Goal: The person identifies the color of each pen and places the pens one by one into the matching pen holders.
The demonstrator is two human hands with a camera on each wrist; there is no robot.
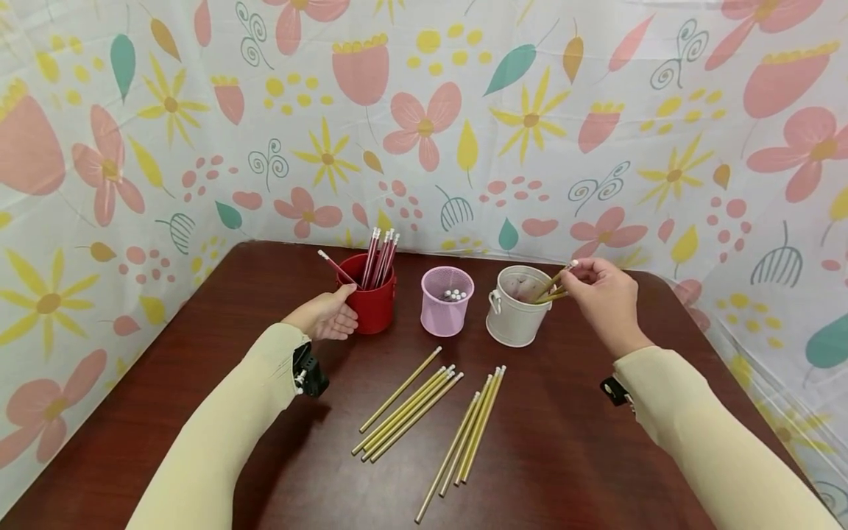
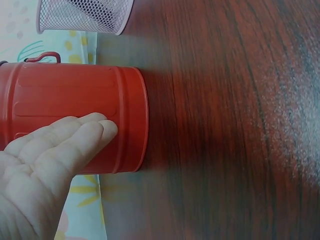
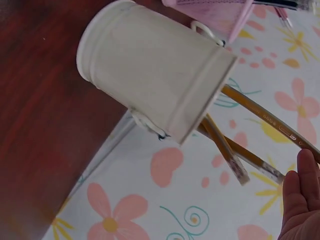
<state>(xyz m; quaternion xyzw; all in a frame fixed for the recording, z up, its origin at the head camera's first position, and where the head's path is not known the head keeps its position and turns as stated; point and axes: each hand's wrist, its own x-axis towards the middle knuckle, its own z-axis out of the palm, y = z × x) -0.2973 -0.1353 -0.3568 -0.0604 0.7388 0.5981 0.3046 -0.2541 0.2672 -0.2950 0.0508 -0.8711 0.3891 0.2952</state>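
Observation:
My right hand (image 1: 604, 300) pinches a yellow pencil (image 3: 270, 120) near its eraser end, its other end inside the white metal bucket (image 1: 519, 313). Two more yellow pencils lean out over that bucket's rim, as the right wrist view shows. My left hand (image 1: 324, 315) is at the side of the red bucket (image 2: 70, 92), fingers fairly straight and overlapping its wall, thumb up by the rim. Several dark red pencils (image 1: 380, 258) stand in the red bucket, and one red pencil (image 1: 336, 266) leans out to the left above my thumb.
Between the buckets stands a pink mesh cup (image 1: 442, 315) holding several white-tipped items (image 1: 453, 295). In front lie two groups of gold pencils, a left group (image 1: 404, 419) and a right group (image 1: 467, 434), on the dark wooden table (image 1: 563, 456). A floral curtain (image 1: 424, 88) hangs behind.

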